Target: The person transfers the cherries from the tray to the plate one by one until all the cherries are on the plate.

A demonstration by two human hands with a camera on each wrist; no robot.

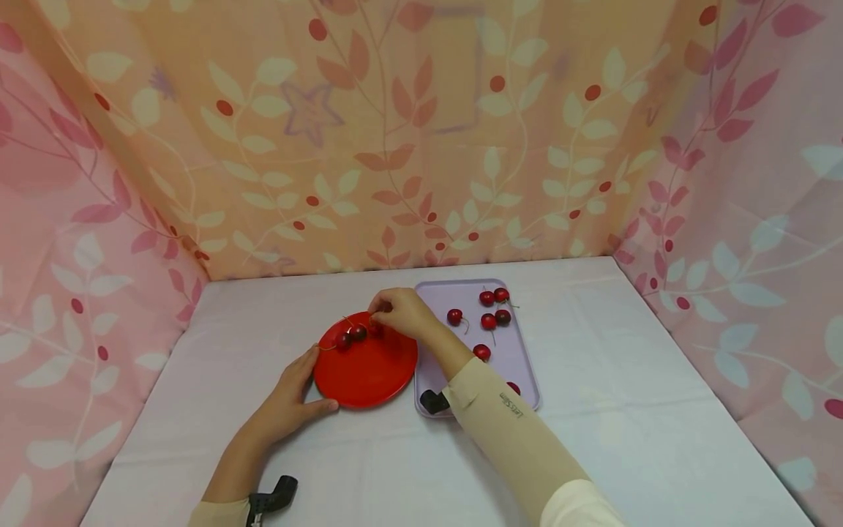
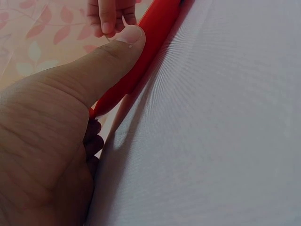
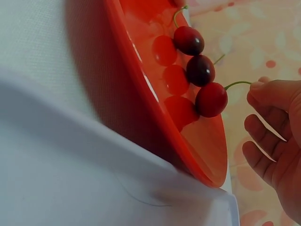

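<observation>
Three dark red cherries sit in a row near the far rim of a round red plate (image 1: 369, 377). My right hand (image 1: 403, 311) pinches the green stem of the rightmost cherry (image 3: 211, 100) between thumb and index finger. That cherry touches the middle cherry (image 3: 201, 70), and the third cherry (image 3: 189, 40) lies beyond it. My left hand (image 1: 290, 399) holds the plate's left side, its thumb at the near rim and its fingers at the far left rim. In the left wrist view the thumb (image 2: 113, 56) covers part of the rim.
A lilac rectangular tray (image 1: 431, 373) stands against the plate's right side, holding several cherries (image 1: 488, 321); my right forearm covers part of it. White cloth (image 1: 612, 410) covers the table, with patterned curtains (image 1: 421, 146) behind and at both sides.
</observation>
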